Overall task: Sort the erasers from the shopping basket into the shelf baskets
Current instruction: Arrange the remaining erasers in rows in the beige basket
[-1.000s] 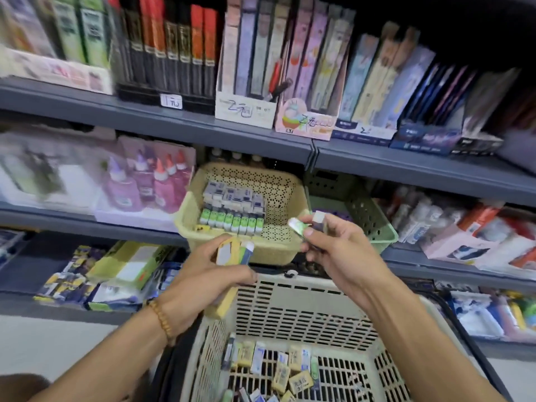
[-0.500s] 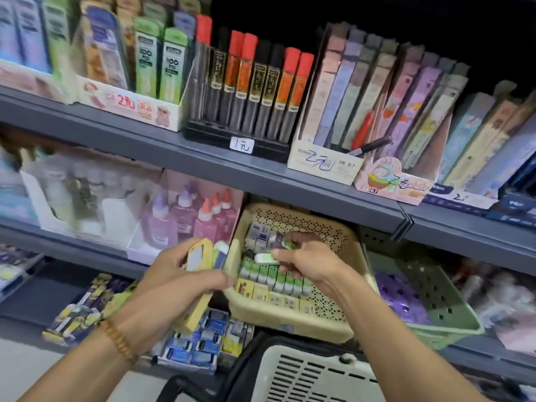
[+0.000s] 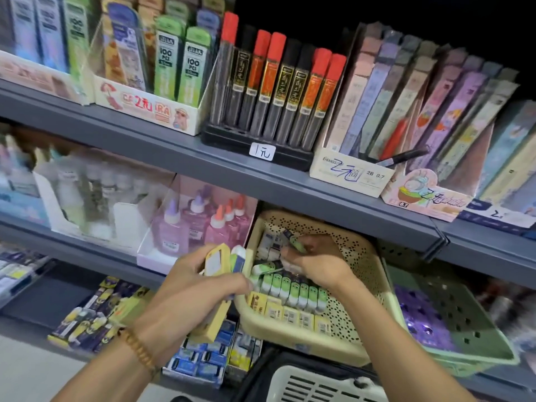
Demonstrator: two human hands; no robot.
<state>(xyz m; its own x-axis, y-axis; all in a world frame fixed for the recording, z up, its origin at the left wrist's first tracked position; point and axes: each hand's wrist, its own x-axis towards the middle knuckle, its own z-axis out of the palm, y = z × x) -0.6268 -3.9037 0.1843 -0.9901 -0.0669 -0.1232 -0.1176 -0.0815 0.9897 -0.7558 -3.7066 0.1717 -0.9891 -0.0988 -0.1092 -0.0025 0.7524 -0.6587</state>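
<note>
1. A shop's grey metal shelf (image 3: 261, 181) runs across the view, stocked with stationery.
2. On the shelf level below sits a cream perforated shelf basket (image 3: 359, 256), with a row of green-and-white erasers (image 3: 293, 288) and a row of yellow erasers (image 3: 278, 310) lined up inside it.
3. The right hand (image 3: 316, 262) is down in that basket – its grip pinches a small green eraser (image 3: 297, 243) between fingertips, and another green-and-white eraser (image 3: 265, 268) lies tilted just below the fingers, on top of the green row.
4. The left hand (image 3: 191, 294), just left of the basket's rim, has its grip curled round a bundle of erasers (image 3: 223, 259) – a yellow one and a white-and-blue one stand up out of it.
5. Right of the right hand stands a green shelf basket (image 3: 475, 323) with purple packs inside.
6. Below both hands, the white shopping basket (image 3: 319, 384) shows at the lower edge.
7. Behind the left hand stand pink glue bottles (image 3: 214, 224).
</note>
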